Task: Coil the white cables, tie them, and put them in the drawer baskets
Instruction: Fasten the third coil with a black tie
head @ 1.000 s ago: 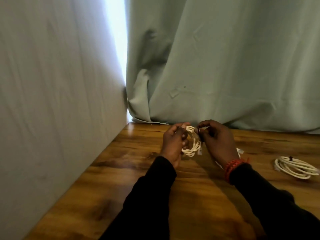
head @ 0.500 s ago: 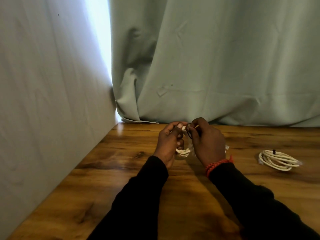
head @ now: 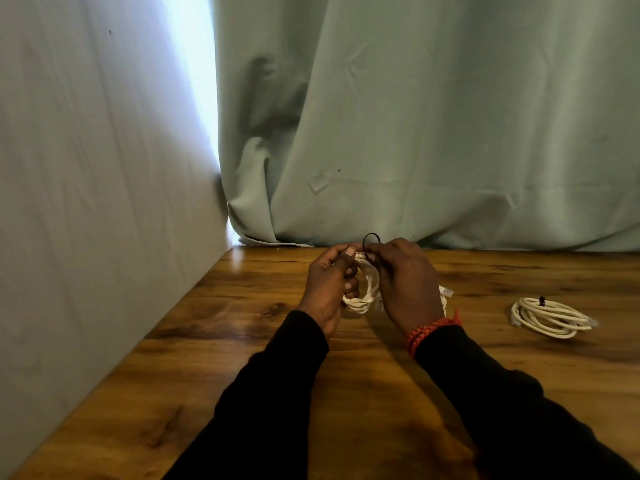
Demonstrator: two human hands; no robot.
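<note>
Since a second ago a black tie loop (head: pixel 371 239) has come up above the knuckles, where earlier only a short dark bit showed between the hands, and the two hands have closed in on each other over the coil. Both hands sit near the far edge of the desk (head: pixel 242 341), just in front of the pale green curtain (head: pixel 433 133). The left hand (head: pixel 329 289) grips the white cable coil (head: pixel 363 296), its fingers curled round the left side of the loops with the thumb pressed on top. The right hand (head: pixel 405 282) has its fingers bent in toward the top of the coil and pinches the black tie there; the loop of the tie stands up just above both hands. The lower strands of the coil hang between the palms, and one white connector end (head: pixel 446 292) pokes out just beside the right hand, toward the right edge of the desk. A red braided bracelet (head: pixel 433 329) circles the right wrist, and both arms wear black sleeves (head: pixel 270 410). Well apart, toward the right edge of the desk, lies a second white coil (head: pixel 550 317), flat on the wood, already bound with a small black tie at its far side. A grey cloth wall (head: pixel 86 202) runs along the left edge.
</note>
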